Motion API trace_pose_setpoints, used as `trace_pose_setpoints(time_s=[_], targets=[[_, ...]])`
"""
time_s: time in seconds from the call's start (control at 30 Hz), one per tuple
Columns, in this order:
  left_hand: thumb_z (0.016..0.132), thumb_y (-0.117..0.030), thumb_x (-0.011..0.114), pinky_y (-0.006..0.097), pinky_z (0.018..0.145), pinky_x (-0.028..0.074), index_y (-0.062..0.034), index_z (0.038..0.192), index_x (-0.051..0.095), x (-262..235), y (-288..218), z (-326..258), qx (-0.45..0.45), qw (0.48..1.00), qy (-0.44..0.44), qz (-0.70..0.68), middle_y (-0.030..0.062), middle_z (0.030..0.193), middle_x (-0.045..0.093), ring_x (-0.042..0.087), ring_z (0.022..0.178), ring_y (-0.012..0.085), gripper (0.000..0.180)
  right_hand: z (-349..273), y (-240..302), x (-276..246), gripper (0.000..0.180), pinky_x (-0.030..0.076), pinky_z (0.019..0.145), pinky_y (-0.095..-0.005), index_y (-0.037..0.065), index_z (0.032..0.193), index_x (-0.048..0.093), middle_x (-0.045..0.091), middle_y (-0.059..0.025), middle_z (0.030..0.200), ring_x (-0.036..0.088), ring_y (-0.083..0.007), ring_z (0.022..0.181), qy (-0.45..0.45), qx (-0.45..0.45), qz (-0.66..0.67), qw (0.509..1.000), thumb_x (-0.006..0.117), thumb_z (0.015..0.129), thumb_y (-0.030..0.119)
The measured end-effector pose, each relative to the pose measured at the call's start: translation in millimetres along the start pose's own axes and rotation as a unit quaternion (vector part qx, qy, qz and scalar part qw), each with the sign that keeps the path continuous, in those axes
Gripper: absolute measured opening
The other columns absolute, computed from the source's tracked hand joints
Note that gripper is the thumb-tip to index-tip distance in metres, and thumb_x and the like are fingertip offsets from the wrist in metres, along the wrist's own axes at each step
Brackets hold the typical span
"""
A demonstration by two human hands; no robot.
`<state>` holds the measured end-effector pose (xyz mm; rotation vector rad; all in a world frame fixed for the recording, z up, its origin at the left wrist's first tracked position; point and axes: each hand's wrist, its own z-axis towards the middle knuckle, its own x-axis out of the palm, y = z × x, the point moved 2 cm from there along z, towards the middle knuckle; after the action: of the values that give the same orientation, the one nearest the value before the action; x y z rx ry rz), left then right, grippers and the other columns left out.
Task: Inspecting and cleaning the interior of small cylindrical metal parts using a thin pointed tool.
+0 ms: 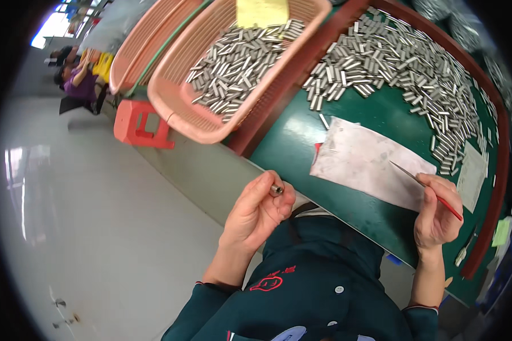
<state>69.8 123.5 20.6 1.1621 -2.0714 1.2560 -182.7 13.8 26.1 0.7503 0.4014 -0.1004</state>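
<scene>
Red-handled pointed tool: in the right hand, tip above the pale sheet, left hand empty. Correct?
Not the left hand: the head view shows it holding a small metal cylinder. The red-handled pointed tool is in the right hand, tip above the pale sheet.

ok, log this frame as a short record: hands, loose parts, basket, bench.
left hand: pinches a short metal cylinder, one end visible
right hand: holds a red-handled pointed tool, tip over a pale cloth, contact unclear
loose parts: metal pieces, heaped along the bench's far and right sides
basket: pink basket, holding similar pieces, yellow paper at far end
bench: green top, reddish-brown rim
</scene>
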Motion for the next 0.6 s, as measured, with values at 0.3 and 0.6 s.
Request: trace_pose_setpoints(time_s=[0.3,0.6], targets=[[0.096,-0.031,0.042,0.019,0.053,0.033,-0.0065,0.084,0.049,-64,5,-3,-0.029,0.995,0.065,-0.066,0.0017,0.069,0.046,0.037,0.055,0.0068,0.028,-5,-1,9,0.013,0.051,0.07,-0.0328,-0.005,0.099,0.051,0.061,-0.02,0.083,0.06,-0.0249,0.075,0.0,0.046,0.04,0.998,0.051,0.086,-0.006],[0.096,-0.032,0.042,0.018,0.055,0.035,-0.0097,0.081,0.052,-84,18,4,-0.047,0.994,0.028,-0.09,-0.0008,0.072,0.049,0.039,0.057,0.0042,0.029,-10,-4,7,0.009,0.05,0.071,-0.0335,-0.004,0.097,0.05,0.06,-0.019,0.083,0.059,-0.0232,0.074,-0.023,0.071,0.048,0.996,0.051,0.088,-0.001]])
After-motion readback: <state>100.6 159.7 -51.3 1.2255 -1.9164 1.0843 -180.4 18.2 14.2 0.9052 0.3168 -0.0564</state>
